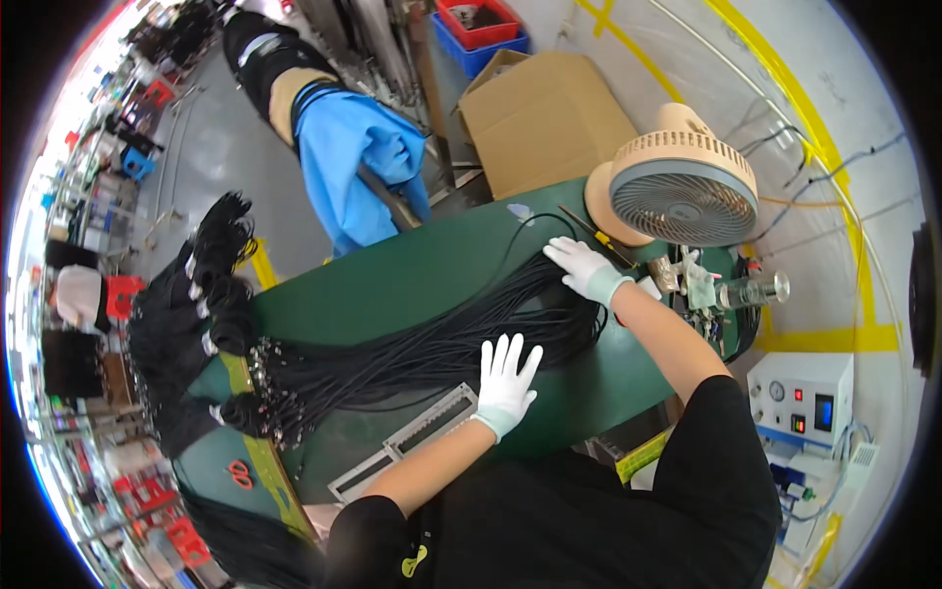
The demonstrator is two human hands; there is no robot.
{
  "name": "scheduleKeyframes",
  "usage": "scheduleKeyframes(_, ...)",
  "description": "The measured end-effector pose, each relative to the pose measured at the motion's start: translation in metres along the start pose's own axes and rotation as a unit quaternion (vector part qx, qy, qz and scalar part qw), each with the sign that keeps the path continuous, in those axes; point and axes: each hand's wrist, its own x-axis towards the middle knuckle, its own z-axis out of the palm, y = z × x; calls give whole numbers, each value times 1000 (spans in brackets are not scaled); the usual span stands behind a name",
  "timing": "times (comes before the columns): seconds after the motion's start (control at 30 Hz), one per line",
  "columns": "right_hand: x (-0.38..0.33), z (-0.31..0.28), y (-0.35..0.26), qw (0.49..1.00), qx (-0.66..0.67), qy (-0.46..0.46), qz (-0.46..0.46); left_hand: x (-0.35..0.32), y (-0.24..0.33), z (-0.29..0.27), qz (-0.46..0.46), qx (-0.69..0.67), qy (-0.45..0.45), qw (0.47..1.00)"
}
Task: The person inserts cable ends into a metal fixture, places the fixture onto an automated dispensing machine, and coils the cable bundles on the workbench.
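A long spread of thin black cables (432, 339) lies across the green table (343, 285). Small connector ends (275, 388) cluster at its left end, and the cables loop round at the right. My right hand (583, 270), in a white glove, rests on the upper right part of the cables with its fingers stretched out. Also gloved in white, my left hand (506, 385) is spread flat at the near edge of the cables, nothing in its grasp. Below the cables, close to my left forearm, lies a flat metal frame (402, 442) with slots.
A beige fan (684, 187) stands at the table's right end beside a screwdriver (601, 237). Bundled black cables (167, 334) hang over the left edge, near red scissors (238, 475). Beyond the table are a cardboard box (549, 118) and a blue cloth (358, 157).
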Motion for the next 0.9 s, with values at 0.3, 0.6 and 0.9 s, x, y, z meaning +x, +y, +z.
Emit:
scheduleKeyframes(0.3, 18, -10, 11, 998, -40, -40, -1, -9, 6, 3, -25, -14, 72, 997)
scheduleKeyframes(0.6, 61, 2, -35, 978, -120, 7, -173, 6, -4, 9, -51, -28, 155, 986)
scheduleKeyframes(0.9, -31, 6, -130, 977, -132, -119, -114, 4, -23, 4, -164, 30, 163, 973)
